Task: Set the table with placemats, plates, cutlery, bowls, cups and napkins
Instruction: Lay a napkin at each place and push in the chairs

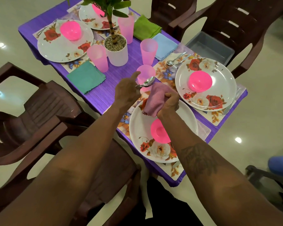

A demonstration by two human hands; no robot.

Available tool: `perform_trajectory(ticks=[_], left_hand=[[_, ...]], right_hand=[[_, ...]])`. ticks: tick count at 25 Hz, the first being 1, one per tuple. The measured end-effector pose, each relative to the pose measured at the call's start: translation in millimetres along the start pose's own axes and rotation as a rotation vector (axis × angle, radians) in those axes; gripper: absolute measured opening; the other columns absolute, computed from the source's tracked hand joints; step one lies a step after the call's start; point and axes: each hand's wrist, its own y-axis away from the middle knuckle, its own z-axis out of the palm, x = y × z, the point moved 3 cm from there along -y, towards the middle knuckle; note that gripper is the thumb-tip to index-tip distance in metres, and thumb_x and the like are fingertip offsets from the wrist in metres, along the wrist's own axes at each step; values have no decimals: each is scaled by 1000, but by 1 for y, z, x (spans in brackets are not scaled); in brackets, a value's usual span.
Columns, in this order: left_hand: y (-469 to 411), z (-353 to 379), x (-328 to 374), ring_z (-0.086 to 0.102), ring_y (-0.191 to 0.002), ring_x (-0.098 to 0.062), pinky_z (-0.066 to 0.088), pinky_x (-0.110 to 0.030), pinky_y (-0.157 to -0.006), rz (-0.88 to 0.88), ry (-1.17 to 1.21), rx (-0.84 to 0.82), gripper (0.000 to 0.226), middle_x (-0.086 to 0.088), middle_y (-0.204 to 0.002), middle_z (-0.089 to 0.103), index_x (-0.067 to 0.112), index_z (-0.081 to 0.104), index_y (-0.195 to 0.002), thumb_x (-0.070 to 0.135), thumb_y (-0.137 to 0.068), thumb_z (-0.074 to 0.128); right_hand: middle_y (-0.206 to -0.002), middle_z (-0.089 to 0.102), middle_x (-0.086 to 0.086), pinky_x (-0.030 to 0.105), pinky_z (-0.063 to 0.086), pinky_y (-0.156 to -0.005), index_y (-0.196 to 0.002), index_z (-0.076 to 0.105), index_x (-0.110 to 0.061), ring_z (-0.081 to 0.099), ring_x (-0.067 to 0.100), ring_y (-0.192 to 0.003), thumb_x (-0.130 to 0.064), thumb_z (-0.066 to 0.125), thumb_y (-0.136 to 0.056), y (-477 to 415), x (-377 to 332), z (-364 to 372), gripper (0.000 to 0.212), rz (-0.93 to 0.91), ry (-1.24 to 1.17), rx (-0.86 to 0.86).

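My left hand (127,91) holds a spoon (147,82) and what looks like more cutlery, index finger stretched out, above the near place setting. My right hand (170,101) grips a mauve napkin (155,98) over the near floral plate (137,128), which carries a pink bowl (159,131). A pink cup (145,72) stands just behind my hands. To the right, another floral plate (219,88) with a pink bowl (200,81) sits on a floral placemat (163,70) with a spoon and fork (174,61).
Purple-covered table (121,62) holds two far settings with plates, pink bowls, cups, a teal napkin (86,77), green napkin (145,28) and blue napkin (164,45). A potted plant (116,48) stands mid-table. Brown chairs surround it; a grey tub (211,46) sits on the right chair.
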Motion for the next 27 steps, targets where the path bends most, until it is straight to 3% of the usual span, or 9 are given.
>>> perform_trajectory(ticks=[3,6,8,13,16,19,22,24,27], left_hand=[[19,-7,-20,71,-89,-29,60,-43,-75,-96,103,59,52,-3,-95,77,25,58,-134,20,-84,70],[35,-6,-48,69,-85,-24,54,-34,-77,-233,209,49,21,-1,-86,74,18,74,-104,32,-89,69],[47,-1,-62,65,-75,-21,50,-35,-74,-310,290,-58,30,0,-74,69,15,77,-86,43,-93,68],[68,-3,-78,60,-65,-18,48,-26,-54,-750,850,-361,51,-13,-89,75,6,75,-95,55,-97,62],[67,-12,-94,64,-54,-11,47,-20,-44,-857,1052,-318,37,-7,-81,70,2,71,-97,38,-101,63],[49,-18,-128,59,-60,-16,48,-26,-51,-837,904,-168,28,-10,-78,68,1,73,-96,28,-92,76],[21,-31,-157,56,-61,-13,48,-26,-54,-722,586,-74,21,0,-65,65,14,72,-74,29,-83,83],[2,-38,-163,63,-68,-15,52,-32,-64,-596,372,-33,20,-3,-73,72,14,78,-79,34,-80,82],[-15,-39,-167,69,-84,-24,50,-31,-76,-447,171,-31,26,-8,-89,77,14,82,-95,37,-83,77]], right_hand=[[-95,70,17,35,60,-65,-108,65,4,69,32,-82,-6,59,-80,12,16,3,30,-14,-7,-19],[-96,71,15,36,59,-71,-98,67,0,68,32,-86,-11,60,-69,21,33,9,32,-8,12,-75],[-90,68,13,33,57,-71,-93,68,-2,64,30,-82,-14,61,-59,31,45,17,38,-2,32,-144],[-91,64,16,38,56,-80,-102,67,2,65,30,-85,-17,60,-68,48,73,48,40,28,82,-358],[-82,61,11,36,54,-75,-98,65,-3,62,28,-79,-15,60,-68,52,82,64,33,81,136,-433],[-83,66,11,37,55,-72,-96,66,-5,63,30,-80,-7,60,-76,42,84,75,22,74,331,-406],[-96,73,15,45,60,-77,-106,70,-2,69,33,-84,-6,69,-75,20,95,81,31,5,600,-359],[-92,74,12,48,64,-80,-93,72,-12,72,33,-83,-13,75,-71,9,103,85,22,-60,698,-319],[-84,76,4,46,64,-77,-83,73,-17,74,30,-84,-35,79,-61,-23,118,92,29,-147,901,-279]])
